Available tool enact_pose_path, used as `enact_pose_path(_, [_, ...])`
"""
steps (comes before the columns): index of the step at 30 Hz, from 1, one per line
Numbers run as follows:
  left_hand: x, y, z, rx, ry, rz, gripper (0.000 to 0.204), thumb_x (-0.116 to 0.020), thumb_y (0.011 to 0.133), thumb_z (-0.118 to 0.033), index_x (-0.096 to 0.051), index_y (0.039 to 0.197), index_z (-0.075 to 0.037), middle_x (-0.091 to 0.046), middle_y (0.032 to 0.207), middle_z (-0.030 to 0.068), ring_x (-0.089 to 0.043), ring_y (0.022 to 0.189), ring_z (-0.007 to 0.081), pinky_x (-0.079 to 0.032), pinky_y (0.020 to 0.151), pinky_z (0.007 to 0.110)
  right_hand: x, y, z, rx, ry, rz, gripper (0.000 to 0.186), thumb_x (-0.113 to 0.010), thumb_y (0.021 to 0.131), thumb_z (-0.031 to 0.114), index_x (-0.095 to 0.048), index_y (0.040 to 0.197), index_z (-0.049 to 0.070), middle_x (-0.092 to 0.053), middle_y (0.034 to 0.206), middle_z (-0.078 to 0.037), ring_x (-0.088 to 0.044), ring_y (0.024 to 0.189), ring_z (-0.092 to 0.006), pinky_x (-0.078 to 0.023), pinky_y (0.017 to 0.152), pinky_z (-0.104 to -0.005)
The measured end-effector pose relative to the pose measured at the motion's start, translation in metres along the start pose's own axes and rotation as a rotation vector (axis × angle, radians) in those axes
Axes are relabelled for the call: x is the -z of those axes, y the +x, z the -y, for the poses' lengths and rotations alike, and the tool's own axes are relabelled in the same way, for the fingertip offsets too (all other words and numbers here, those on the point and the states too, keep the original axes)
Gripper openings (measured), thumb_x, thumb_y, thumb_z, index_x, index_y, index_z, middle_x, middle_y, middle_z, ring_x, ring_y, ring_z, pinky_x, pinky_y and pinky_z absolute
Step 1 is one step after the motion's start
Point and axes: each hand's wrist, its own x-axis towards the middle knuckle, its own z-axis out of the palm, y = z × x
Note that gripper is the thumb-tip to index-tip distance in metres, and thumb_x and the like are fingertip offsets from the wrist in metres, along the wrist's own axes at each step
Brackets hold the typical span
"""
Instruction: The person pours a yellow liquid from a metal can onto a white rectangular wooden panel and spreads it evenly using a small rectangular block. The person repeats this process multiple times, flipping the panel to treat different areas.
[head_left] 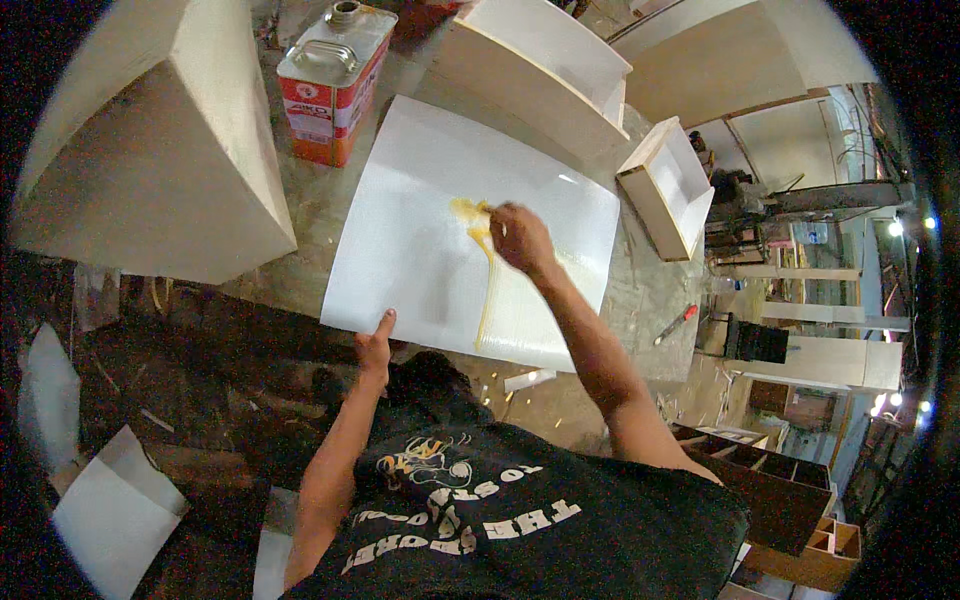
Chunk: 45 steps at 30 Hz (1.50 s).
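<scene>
A large white sheet lies tilted on the work table, with a patch and a long streak of yellow glue near its middle. To the right of the streak, the surface looks wet and faintly yellowish. My left hand grips the near edge of the sheet, thumb on top and the other fingers hidden below. Over the glue, my right hand is closed with its fingertips down at the yellow patch. Whatever it holds is too small and covered by the fingers to name.
A red and white metal can with its spout uncapped stands behind the sheet, beside a big pale box. White-lined drawer boxes sit at the back and right. A red-handled cutter lies on the table at right.
</scene>
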Motion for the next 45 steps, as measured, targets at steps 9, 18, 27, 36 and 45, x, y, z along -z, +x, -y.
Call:
enact_pose_path(9, [0.003,-0.008,-0.019,0.109,0.047,0.058,0.044,-0.074,0.090,-0.032,-0.062,0.119,-0.001,-0.064,0.105,0.0062,-0.060,0.090,0.0172,-0.049,0.070,0.033,-0.014,0.005,-0.021,0.003,0.064,0.127,0.029,-0.052,0.092,0.009,-0.070,0.115,0.010,-0.069,0.106,-0.018,-0.067,0.096,-0.0364,-0.055,0.083,-0.0456])
enact_pose_path(18, [0.008,0.003,-0.004,0.050,0.066,0.124,0.051,-0.071,0.092,-0.034,-0.061,0.126,0.003,-0.063,0.124,0.0125,-0.058,0.112,0.0263,-0.042,0.100,0.041,-0.019,-0.129,0.055,-0.048,0.091,0.105,0.030,-0.053,0.089,0.004,-0.071,0.110,0.013,-0.070,0.097,-0.015,-0.066,0.089,-0.0366,-0.055,0.077,-0.0460])
enact_pose_path(27, [0.012,0.003,0.005,-0.008,0.011,0.220,0.068,-0.071,0.090,-0.042,-0.054,0.135,0.005,-0.055,0.140,0.0143,-0.052,0.125,0.0277,-0.040,0.107,0.042,-0.079,-0.258,0.113,-0.171,0.153,0.459,0.038,-0.052,0.092,0.017,-0.066,0.125,0.004,-0.069,0.107,-0.022,-0.069,0.093,-0.0350,-0.055,0.086,-0.0472])
enact_pose_path(36, [0.049,0.062,0.022,0.253,0.005,0.207,0.078,-0.076,0.084,-0.047,-0.049,0.138,0.004,-0.054,0.139,0.0165,-0.050,0.126,0.0303,-0.037,0.108,0.049,0.052,-0.160,0.122,-0.446,1.163,-0.135,0.036,-0.059,0.100,0.025,-0.067,0.119,-0.003,-0.071,0.102,-0.005,-0.063,0.090,-0.0128,-0.052,0.081,-0.0314])
enact_pose_path(45, [0.067,0.046,-0.011,0.069,0.133,0.076,0.057,-0.078,0.085,-0.038,-0.064,0.120,0.006,-0.065,0.121,0.0112,-0.059,0.107,0.0225,-0.045,0.095,0.037,0.032,0.038,0.044,-0.144,0.375,-0.098,0.025,-0.053,0.094,0.016,-0.070,0.105,0.002,-0.070,0.085,-0.018,-0.066,0.074,-0.0305,-0.053,0.072,-0.0402])
